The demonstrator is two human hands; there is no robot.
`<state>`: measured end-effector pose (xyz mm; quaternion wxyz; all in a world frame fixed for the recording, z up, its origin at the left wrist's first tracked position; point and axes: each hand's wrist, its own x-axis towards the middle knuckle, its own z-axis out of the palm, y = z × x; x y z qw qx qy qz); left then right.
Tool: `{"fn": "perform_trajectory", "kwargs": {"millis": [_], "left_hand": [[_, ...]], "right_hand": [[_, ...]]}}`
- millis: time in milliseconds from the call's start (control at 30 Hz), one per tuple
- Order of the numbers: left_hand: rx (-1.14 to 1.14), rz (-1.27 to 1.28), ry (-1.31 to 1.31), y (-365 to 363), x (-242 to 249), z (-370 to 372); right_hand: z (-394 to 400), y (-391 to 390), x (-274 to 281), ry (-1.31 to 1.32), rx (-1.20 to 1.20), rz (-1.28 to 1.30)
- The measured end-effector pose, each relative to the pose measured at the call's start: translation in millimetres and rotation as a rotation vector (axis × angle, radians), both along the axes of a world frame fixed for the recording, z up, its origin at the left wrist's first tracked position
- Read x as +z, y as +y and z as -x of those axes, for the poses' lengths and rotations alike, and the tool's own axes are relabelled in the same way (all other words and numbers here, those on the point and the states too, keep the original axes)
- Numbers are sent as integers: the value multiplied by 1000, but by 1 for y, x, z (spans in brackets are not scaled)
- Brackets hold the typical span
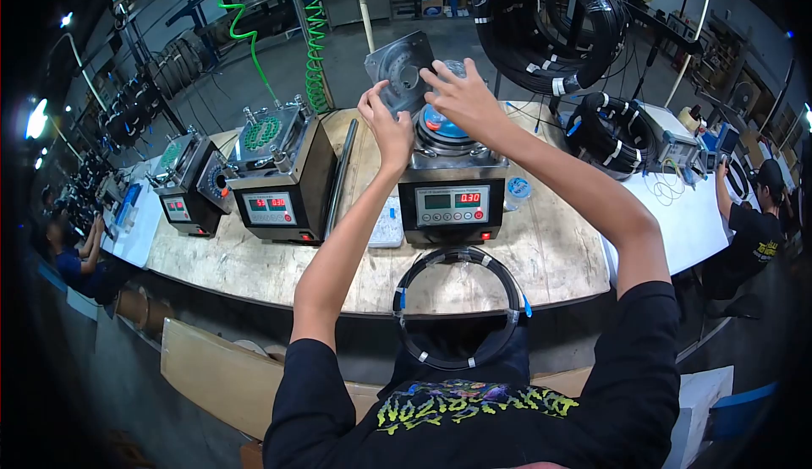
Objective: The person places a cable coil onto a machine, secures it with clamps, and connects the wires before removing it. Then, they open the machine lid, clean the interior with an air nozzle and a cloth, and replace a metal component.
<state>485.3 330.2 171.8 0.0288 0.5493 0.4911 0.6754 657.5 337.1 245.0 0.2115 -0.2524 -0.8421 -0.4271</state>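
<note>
My left hand [387, 129] grips the lower edge of a square metal plate [416, 49] with a round pattern and a hole at its middle. The plate is raised and tilted above the bench. Close to its right side is my right hand [461, 101], fingers curved around a clear, shiny object [455, 67] that looks like plastic; its kind cannot be made out. Below both hands stands a polishing machine [452, 215] with a blue disc [448, 124] on top and a lit red display. A coil of black cable [397, 312] hangs at the bench's front edge, near my lap.
Two similar machines [275, 207] [180, 207] stand on the left, with green round fixtures on top. A clear container [517, 190] and a pale tray [386, 224] flank the middle machine. Large black cable coils [554, 25] hang behind. Other people [748, 232] work at both sides.
</note>
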Motion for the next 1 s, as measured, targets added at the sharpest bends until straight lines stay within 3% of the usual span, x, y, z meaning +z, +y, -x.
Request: {"fn": "perform_trajectory", "kwargs": {"millis": [267,433,533,600,733,867,967,1000], "left_hand": [[-15,-41,2,-2,0,0],[-162,84,-61,-3,2,2],[-165,1,24,2,-1,3],[-188,-33,77,1,2,4],[-433,101,-114,-7,12,6],[-563,202,-300,-20,23,13],[-696,245,-299,-19,23,26],[-661,199,-289,-26,27,27]], "right_hand": [[-19,51,0,22,-152,5],[-53,24,10,-123,-187,44],[-56,0,12,-154,-141,64],[-53,-11,13,-38,-128,220],[-34,-13,4,232,-268,631],[-12,-1,-3,676,-77,914],[10,7,-18,768,396,976],[14,-2,-12,706,435,1088]]}}
